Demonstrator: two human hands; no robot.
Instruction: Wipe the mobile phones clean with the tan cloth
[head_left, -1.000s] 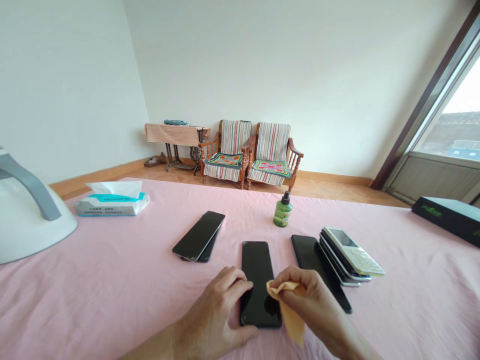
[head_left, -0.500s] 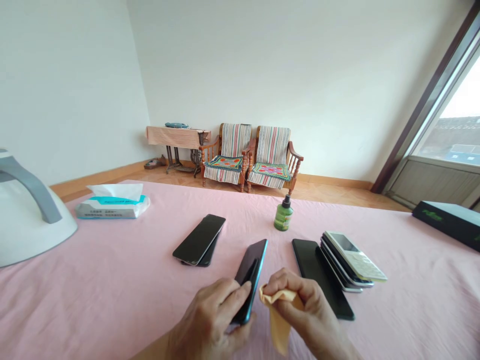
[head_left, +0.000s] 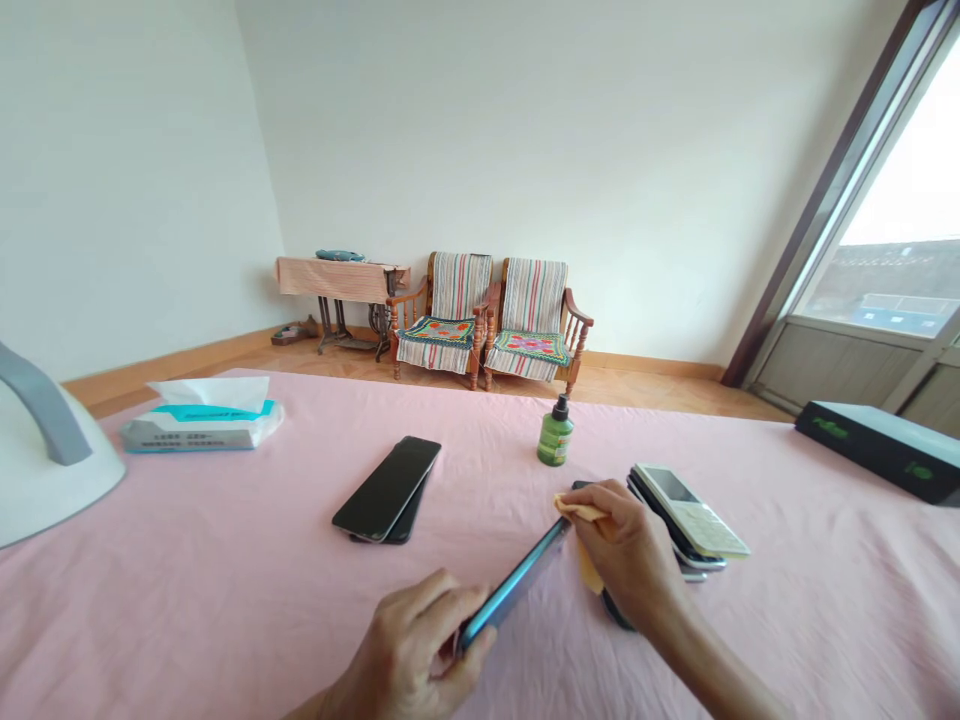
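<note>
My left hand (head_left: 424,640) grips the lower end of a smartphone (head_left: 514,583), tilted so its blue edge faces me. At the phone's far end, my right hand (head_left: 622,540) pinches a yellow cloth (head_left: 589,570) against the corner. Behind my right hand lies a black phone or tablet (head_left: 619,612), mostly hidden. Right beside it is a stack of devices, with a white keypad phone (head_left: 694,510) on top. Two dark smartphones (head_left: 388,490) lie overlapped to the left. A small green spray bottle (head_left: 554,432) stands upright beyond my hands.
A pink cloth (head_left: 247,600) covers the table. On the left are a tissue pack (head_left: 199,425) and a white object with a grey handle (head_left: 52,440). A black box (head_left: 870,450) sits at the right edge. Two wooden armchairs (head_left: 529,310) stand by the wall.
My right hand has brought the cloth up and forward onto the phone's far end. My left hand has turned the phone edge-on and slanted it to the right. The view has shifted slightly right.
</note>
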